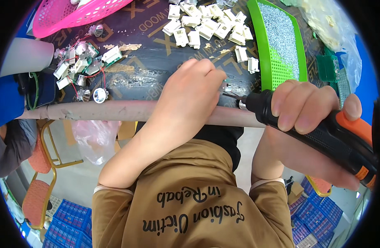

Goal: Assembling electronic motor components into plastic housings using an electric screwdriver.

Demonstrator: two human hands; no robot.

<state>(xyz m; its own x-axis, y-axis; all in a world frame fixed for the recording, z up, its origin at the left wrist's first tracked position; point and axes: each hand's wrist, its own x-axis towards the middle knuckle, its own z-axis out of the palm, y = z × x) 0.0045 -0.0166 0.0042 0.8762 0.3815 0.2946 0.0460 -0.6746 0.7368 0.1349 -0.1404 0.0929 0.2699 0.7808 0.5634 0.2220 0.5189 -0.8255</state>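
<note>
In my right hand [305, 108] is a black electric screwdriver [322, 138] with an orange lever. My fingers wrap round its body, and its thin bit points left toward my other hand. My left hand [194, 84] is closed at the table's near edge, knuckles up. Its fingertips are mostly hidden. A small circuit board [227, 85] shows at their right side, just above the screwdriver bit. Close under the tool's nose is a small silvery reflector [242, 104], partly covered.
White plastic housings [206, 25] lie heaped at the back. Right of them stands a green tray [277, 70] of small silvery pieces. Wired lamp assemblies [80, 62] lie at left, below a pink basket [74, 18] and beside a grey cup [26, 57]. Another person's sleeve [18, 144] shows far left.
</note>
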